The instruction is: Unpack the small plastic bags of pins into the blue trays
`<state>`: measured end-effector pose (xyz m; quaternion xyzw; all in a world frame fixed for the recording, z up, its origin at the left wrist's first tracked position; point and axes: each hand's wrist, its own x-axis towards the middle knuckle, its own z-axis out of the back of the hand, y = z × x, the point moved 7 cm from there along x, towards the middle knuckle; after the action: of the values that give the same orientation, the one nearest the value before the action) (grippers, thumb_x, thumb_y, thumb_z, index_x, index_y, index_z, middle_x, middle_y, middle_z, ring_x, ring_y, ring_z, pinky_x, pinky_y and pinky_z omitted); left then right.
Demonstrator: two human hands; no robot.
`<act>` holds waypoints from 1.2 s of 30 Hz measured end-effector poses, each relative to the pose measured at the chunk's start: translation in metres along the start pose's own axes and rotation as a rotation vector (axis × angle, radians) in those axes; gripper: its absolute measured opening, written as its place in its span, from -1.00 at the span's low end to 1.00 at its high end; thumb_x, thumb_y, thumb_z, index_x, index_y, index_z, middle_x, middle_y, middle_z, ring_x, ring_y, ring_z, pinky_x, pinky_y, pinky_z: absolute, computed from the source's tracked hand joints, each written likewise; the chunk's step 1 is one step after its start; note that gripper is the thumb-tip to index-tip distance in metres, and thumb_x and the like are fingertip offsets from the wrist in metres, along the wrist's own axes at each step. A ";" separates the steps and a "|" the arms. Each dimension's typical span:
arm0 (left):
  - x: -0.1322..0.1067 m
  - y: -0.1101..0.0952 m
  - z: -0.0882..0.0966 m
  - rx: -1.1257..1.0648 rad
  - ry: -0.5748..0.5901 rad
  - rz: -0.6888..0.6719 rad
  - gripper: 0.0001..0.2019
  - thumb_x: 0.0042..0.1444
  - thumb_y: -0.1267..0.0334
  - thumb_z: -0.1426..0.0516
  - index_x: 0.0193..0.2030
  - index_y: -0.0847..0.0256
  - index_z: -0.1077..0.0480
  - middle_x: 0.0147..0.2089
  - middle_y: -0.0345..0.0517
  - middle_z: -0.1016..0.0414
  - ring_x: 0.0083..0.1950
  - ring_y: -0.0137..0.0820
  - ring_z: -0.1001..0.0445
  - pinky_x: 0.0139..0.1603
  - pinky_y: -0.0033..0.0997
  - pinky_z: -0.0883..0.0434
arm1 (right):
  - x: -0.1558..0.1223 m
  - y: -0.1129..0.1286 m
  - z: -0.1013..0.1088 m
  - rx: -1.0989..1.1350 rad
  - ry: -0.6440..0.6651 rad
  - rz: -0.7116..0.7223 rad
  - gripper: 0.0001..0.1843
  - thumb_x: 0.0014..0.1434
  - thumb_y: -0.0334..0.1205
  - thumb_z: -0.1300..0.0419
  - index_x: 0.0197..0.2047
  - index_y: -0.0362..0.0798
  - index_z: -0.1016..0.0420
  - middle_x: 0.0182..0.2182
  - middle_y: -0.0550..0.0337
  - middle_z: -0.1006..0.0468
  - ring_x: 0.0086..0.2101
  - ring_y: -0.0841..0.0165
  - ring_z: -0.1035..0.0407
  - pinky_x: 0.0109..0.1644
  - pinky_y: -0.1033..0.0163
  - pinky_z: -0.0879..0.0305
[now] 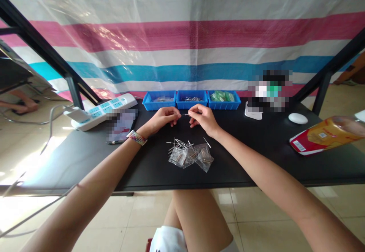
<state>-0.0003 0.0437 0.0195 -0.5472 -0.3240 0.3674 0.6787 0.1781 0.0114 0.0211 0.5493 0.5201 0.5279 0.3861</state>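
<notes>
A thin silver metal pin spans the gap between my two hands above the black table. My left hand pinches its left end, fingers curled. The right end sits between the thumb and fingers of my right hand. Below them on the table lies a loose pile of similar metal pins. Several small clear plastic bags with thin pieces inside lie against that pile. One single pin rests apart on the right.
Three blue bins stand in a row behind my hands, holding clear bags, metal pins and green packets. To the left are a power strip and a phone. A white mouse and a bottle are at right.
</notes>
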 end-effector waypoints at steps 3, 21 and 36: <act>0.000 -0.003 -0.001 -0.001 -0.010 -0.022 -0.63 0.07 -0.01 -0.42 -0.28 0.26 -0.49 -0.44 -0.23 -0.45 -0.45 -0.49 -0.42 -0.44 -0.53 -0.38 | 0.000 -0.003 -0.001 0.025 0.017 -0.048 -0.71 0.01 -0.08 -0.43 -0.30 -0.05 -0.50 -0.43 0.29 -0.52 -0.51 0.42 -0.48 -0.50 0.28 -0.58; -0.003 0.000 0.000 -0.148 -0.007 0.045 -0.67 0.11 0.06 -0.38 -0.20 0.23 -0.41 -0.40 -0.21 -0.47 -0.42 -0.46 -0.48 -0.42 -0.52 -0.41 | 0.021 0.011 0.046 -0.050 -0.384 0.192 -0.69 0.06 -0.01 -0.44 -0.34 -0.01 -0.47 -0.46 0.27 -0.50 -0.44 0.35 -0.54 -0.30 0.18 -0.65; -0.004 -0.003 -0.002 -0.176 -0.013 0.062 -0.68 0.10 0.09 -0.38 -0.16 0.25 -0.47 -0.39 -0.19 -0.48 -0.43 -0.46 -0.49 -0.42 -0.51 -0.41 | 0.018 0.020 0.022 -0.139 -0.024 0.090 -0.81 0.08 -0.13 -0.34 -0.29 -0.06 -0.63 -0.30 0.15 -0.69 -0.55 0.45 -0.46 -0.53 0.35 -0.38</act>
<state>-0.0007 0.0387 0.0220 -0.6119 -0.3423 0.3621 0.6143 0.2011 0.0284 0.0411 0.5503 0.4525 0.5730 0.4051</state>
